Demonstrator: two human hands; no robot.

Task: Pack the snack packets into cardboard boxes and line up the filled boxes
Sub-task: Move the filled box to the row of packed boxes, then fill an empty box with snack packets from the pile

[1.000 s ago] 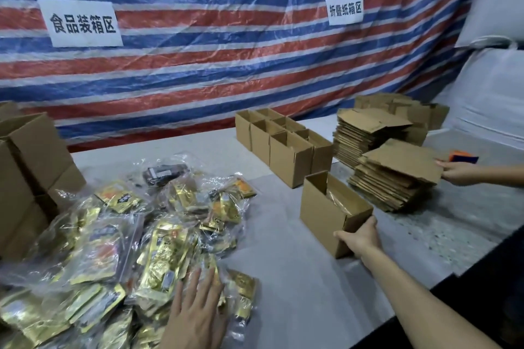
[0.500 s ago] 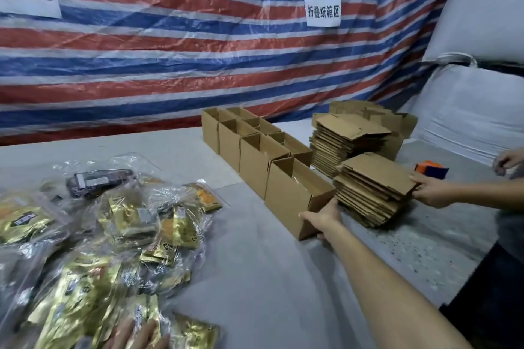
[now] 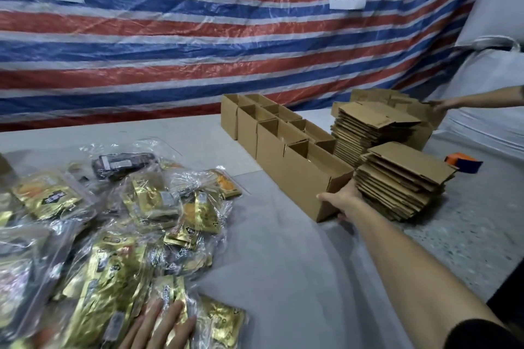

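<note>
Grey cloth covers the table point(image 3: 283, 263), where the left hand point(image 3: 158, 329) lies, fingers spread flat, on snack packets point(image 3: 113, 278) heaped at near left. Farther out, the right hand point(image 3: 344, 201) grips the near end of an open box point(image 3: 306, 176), thumb stretched across it, fronting a row of boxes point(image 3: 266, 133). Cardboard stacks point(image 3: 402, 176) sit beside; a striped tarp point(image 3: 198, 51) hangs behind.

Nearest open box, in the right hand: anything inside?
Only bare cardboard inner walls show in the nearest box, held by the right hand. Its near wall covers the bottom, so anything lying there is hidden.
</note>
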